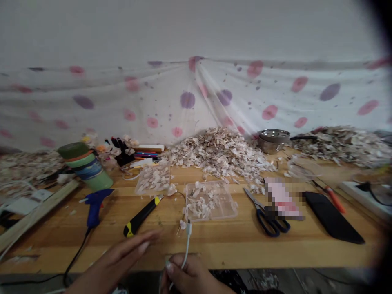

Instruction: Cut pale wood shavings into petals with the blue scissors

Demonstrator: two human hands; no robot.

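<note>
Low at the table's front edge, my right hand (191,275) pinches a white USB cable (187,241), its metal plug pointing up and away from me. My left hand (124,255) is to the left of it, fingers stretched out and apart from the cable, holding nothing. Just beyond the left fingertips lies a black and yellow utility knife (142,216). A clear divided plastic box (225,200) with pale flakes in it sits past the plug. Farther left, a blue glue gun (94,208) rests on the wood with its black cord trailing down.
Dark-handled scissors (269,220), a black phone-like slab (332,216) and a white power strip (358,196) lie to the right. A heap of pale flakes (214,153) and metal bowls (272,142) are at the back. A green canister (87,167) leans at left.
</note>
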